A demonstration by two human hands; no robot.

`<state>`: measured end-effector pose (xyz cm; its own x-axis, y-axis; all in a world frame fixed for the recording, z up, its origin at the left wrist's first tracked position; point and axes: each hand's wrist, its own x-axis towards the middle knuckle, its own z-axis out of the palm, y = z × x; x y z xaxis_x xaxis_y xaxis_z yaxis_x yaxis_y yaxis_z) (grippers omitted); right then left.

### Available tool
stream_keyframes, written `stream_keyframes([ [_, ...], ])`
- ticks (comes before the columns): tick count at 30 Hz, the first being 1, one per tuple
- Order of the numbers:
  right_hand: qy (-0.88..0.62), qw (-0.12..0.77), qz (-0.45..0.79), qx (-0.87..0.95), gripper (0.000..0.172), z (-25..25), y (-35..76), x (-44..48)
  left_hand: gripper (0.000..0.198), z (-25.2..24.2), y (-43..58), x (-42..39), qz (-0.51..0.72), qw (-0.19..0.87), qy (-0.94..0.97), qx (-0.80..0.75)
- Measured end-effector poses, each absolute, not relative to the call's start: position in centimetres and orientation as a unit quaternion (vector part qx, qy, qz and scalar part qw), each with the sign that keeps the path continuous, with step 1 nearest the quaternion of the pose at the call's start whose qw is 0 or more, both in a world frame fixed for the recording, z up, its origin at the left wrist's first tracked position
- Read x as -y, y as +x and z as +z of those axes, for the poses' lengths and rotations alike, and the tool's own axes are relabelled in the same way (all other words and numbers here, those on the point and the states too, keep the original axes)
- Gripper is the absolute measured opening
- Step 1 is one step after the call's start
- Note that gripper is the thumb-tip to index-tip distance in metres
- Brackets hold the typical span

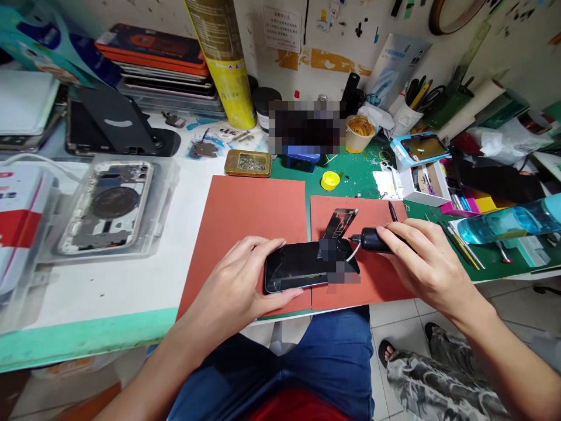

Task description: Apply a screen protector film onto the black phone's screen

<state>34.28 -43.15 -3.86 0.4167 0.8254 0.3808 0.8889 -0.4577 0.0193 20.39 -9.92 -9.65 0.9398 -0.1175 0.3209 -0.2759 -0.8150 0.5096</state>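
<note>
My left hand (245, 280) grips the left end of a black smartphone (291, 266), thumb along the near edge and fingers on the far edge. The phone lies over the seam of two orange-red mats. At its right end a dark, partly see-through strip (340, 222) stands tilted up; part of that end is blurred out. My right hand (421, 251) is closed around a black glue bottle (374, 240), its thin nozzle pointing left, close to the strip. Whether the nozzle touches cannot be told. A thin black stick (392, 211) juts up beside my right fingers.
The orange-red mats (245, 216) lie on a green cutting mat (302, 166). To the left, an opened phone housing (109, 202) rests in a clear box. Behind are a small metal tin (248, 164) and a yellow lid (330, 180). A blue bottle (504, 223) lies right; another person's legs (433, 374) stand below.
</note>
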Motion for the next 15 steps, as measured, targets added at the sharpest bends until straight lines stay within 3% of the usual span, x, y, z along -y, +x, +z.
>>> stream_keyframes([
  [15,-0.844,0.123,-0.184,0.489,0.07,-3.77,34.14,43.44,0.065,-9.63,20.29,9.92,0.147,0.281,0.942,0.111],
])
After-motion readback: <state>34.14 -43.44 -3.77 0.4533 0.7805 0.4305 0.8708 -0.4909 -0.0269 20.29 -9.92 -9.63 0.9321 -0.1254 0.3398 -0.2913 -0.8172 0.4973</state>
